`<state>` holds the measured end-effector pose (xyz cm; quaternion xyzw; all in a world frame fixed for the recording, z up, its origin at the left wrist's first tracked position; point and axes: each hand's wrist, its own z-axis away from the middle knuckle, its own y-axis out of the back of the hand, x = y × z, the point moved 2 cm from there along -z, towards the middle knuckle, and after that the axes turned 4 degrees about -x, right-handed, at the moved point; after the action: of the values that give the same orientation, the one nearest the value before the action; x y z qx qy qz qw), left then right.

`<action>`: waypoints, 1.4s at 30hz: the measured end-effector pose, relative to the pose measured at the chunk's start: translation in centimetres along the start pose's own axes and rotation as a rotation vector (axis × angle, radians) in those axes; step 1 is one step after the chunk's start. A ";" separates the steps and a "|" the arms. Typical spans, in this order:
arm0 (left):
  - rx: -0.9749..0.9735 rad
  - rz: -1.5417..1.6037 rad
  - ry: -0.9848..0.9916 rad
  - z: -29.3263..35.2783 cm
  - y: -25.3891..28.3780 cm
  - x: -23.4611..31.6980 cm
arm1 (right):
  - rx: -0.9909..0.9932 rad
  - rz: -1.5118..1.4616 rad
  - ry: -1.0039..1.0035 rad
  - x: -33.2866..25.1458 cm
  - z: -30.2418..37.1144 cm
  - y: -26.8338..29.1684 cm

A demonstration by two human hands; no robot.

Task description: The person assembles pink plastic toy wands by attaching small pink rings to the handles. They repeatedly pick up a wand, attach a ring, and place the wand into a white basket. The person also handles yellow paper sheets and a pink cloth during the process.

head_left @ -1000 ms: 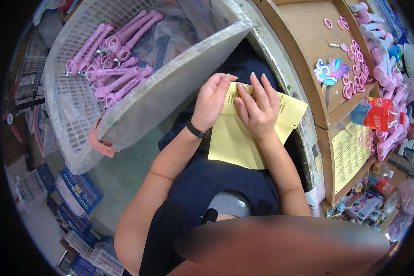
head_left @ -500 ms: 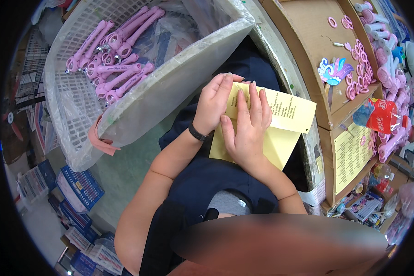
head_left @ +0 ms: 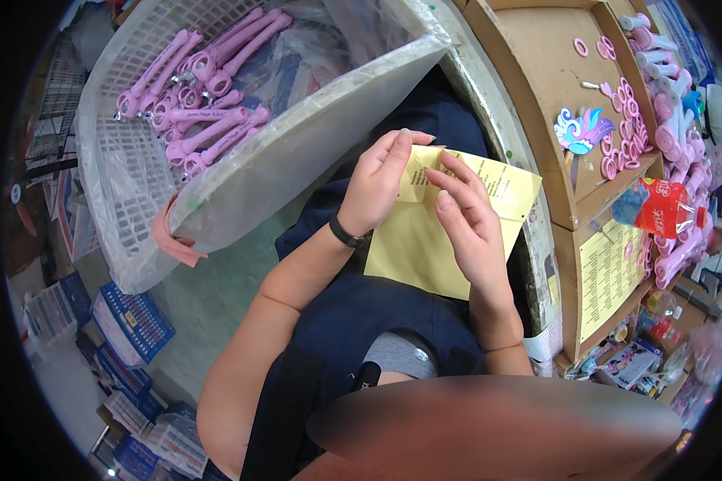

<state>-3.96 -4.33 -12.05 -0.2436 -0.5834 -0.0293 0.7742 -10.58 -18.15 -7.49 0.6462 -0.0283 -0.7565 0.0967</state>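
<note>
A yellow sheet of printed labels (head_left: pixel 417 248) lies over my lap, its upper part folded over so that small dark print shows. My left hand (head_left: pixel 375 180) closes on the sheet's upper left edge, fingers pressed together with the thumb on top. Above the right half of the sheet is my right hand (head_left: pixel 475 228), its fingers loosely bent and apart, thumb away from the fingertips. No object shows between them, though the fingertips are close to the folded strip.
A pale plastic-lined basket (head_left: pixel 321 120) at upper left holds several pink wands (head_left: pixel 208 128). On the right, a cardboard tray (head_left: pixel 529 104) contains pink rings (head_left: pixel 630 120) and a winged ornament (head_left: pixel 583 131). A red-labelled bottle (head_left: pixel 658 207) and more pink wands (head_left: pixel 682 144) lie beyond it.
My right hand has lifted off the sheet and drawn right and toward me, its fingers bending. My left hand keeps its place, and the sheet's right end has shifted slightly.
</note>
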 end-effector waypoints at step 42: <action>-0.068 0.029 0.051 -1.4 0.5 -1.0 | 0.479 -0.314 0.365 4.2 -0.8 3.7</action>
<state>-2.82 -4.69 -13.44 -0.2773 -0.5587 -0.0441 0.7804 -9.99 -22.50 -11.04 0.7718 -0.0876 -0.6058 -0.1720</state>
